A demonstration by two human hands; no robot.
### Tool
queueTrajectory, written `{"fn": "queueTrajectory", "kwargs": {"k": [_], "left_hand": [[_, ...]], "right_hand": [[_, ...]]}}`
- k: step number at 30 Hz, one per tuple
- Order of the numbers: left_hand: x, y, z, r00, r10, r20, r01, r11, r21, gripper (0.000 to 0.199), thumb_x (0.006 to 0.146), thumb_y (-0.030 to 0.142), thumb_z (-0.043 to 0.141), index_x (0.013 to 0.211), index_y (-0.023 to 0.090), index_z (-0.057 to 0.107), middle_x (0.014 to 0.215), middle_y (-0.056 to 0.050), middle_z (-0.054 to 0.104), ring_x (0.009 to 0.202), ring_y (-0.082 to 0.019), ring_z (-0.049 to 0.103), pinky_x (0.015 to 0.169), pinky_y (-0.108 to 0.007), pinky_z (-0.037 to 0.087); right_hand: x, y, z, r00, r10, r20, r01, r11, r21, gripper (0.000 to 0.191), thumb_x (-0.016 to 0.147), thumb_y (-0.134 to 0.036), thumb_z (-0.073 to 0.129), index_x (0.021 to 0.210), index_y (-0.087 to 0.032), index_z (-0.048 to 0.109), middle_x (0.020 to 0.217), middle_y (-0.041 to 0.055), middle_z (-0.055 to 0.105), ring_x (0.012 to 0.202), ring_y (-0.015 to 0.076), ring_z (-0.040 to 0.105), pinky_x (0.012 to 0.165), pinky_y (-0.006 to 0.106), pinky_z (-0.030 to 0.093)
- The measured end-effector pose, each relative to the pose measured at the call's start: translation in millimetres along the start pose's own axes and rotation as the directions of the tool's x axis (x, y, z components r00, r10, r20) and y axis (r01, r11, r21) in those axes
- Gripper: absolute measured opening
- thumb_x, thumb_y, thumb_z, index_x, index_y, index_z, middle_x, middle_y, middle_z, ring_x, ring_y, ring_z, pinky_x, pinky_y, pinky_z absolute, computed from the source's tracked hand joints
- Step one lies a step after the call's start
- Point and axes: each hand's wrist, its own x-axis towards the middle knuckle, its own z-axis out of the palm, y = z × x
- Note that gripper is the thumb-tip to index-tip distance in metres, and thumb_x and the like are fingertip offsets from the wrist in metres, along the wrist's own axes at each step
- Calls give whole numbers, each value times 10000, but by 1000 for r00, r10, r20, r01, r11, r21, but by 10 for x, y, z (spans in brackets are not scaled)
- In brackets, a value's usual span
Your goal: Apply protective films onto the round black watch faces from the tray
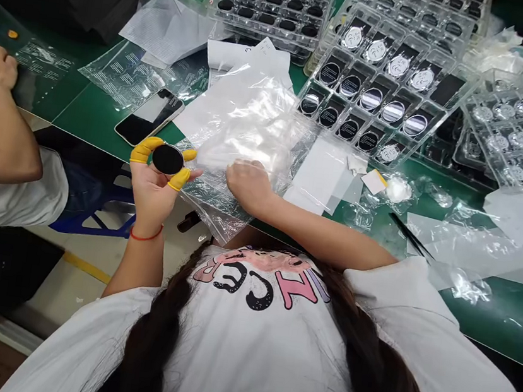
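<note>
Well, the left hand (151,198) holds a flat black disc (168,159) up in the air, pinching it by the rim with fingers in yellow finger cots (146,149). The right hand (248,185) lies on a clear plastic bag (244,137), and I cannot tell if it pinches the bag. The disc looks light and stiff. Its smooth face may be slippery and easy to mark, so the rim seems the best place to hold.

A green-topped workbench (84,123) runs from nine to three o'clock. Toward eight o'clock, a blue stool (117,229) stands on a pale floor (41,283) crossed by a yellow line (85,266).
</note>
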Motion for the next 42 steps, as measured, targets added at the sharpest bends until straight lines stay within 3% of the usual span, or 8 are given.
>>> {"fn": "queueTrajectory", "kwargs": {"k": [7, 11, 15, 21, 28, 33, 37, 42], "left_hand": [[-215, -39, -224, 999, -50, -6, 50, 993, 104, 561, 777, 230, 804, 1227, 307, 478, 957, 71, 752, 923, -193, 785, 546, -200, 651], [-401, 15, -168, 998, -40, -38, 43, 996, 73, 512, 830, 179, 750, 1242, 343, 494, 1010, 74, 763, 775, -124, 785, 460, -115, 588], [-629, 152, 101, 996, 90, -5, -90, 996, -22, 547, 819, 113, 740, 1243, 376, 515, 1040, 63, 745, 957, -170, 780, 513, -141, 635], [-690, 161, 724, 943, 242, 230, -221, 969, -111, 696, 765, -4, 730, 1308, 373, 511, 1042, 69, 728, 949, -137, 778, 802, -184, 675], [-647, -20, 1383, 834, 167, 526, -45, 971, -236, 598, 809, 33, 696, 1279, 326, 470, 1008, -4, 765, 1078, -252, 740, 695, -257, 694], [-688, -83, 1686, 785, 109, 610, 75, 961, -268, 561, 830, 66, 695, 1277, 322, 472, 1125, -38, 760, 1127, -224, 714, 931, -309, 647], [-506, -144, 1937, 859, 42, 509, 111, 957, -267, 553, 824, 160, 743, 1272, 314, 458, 1210, -38, 742, 1150, -202, 712, 1031, -350, 597], [-35, -253, 2184, 959, 61, 275, -1, 977, -213, 574, 782, 265, 802, 1230, 303, 446, 1081, 7, 751, 1023, -171, 761, 996, -383, 624]], "right_hand": [[-162, 108, -181, 998, -14, 66, 13, 1000, 19, 290, 897, -19, 449, 904, -120, 721, 950, 129, 734, 836, 217, 670, 654, 318, 467], [-827, 140, -383, 972, -160, -171, 191, 964, 183, 342, 976, -185, 394, 1070, -209, 722, 1060, 91, 755, 808, 197, 677, 639, 329, 512], [-1460, 482, -538, 760, 378, -529, 107, 729, 676, 198, 948, -386, 555, 1058, -303, 696, 976, 5, 761, 720, 137, 696, 583, 264, 559], [-1836, 1065, -474, 400, 872, -283, 233, 202, 951, 265, 830, -399, 715, 979, -231, 574, 900, -23, 764, 557, 115, 720, 397, 186, 509], [-2181, 1230, -236, 300, 953, -41, 267, -43, 963, 300, 779, -389, 723, 966, -235, 546, 872, -26, 773, 532, 97, 701, 441, 185, 531], [-2276, 1339, -120, 263, 965, 7, 330, -97, 939, 286, 776, -356, 716, 969, -238, 542, 828, -42, 766, 530, 88, 700, 480, 177, 542], [-2265, 1237, 25, 330, 944, 23, 304, -130, 944, 333, 776, -389, 737, 973, -240, 513, 917, -17, 772, 655, 123, 753, 578, 223, 608], [-2397, 1187, 285, 691, 693, 204, -16, -268, 963, 362, 760, -419, 780, 968, -216, 563, 1028, 57, 769, 836, 171, 775, 790, 341, 644]]}}
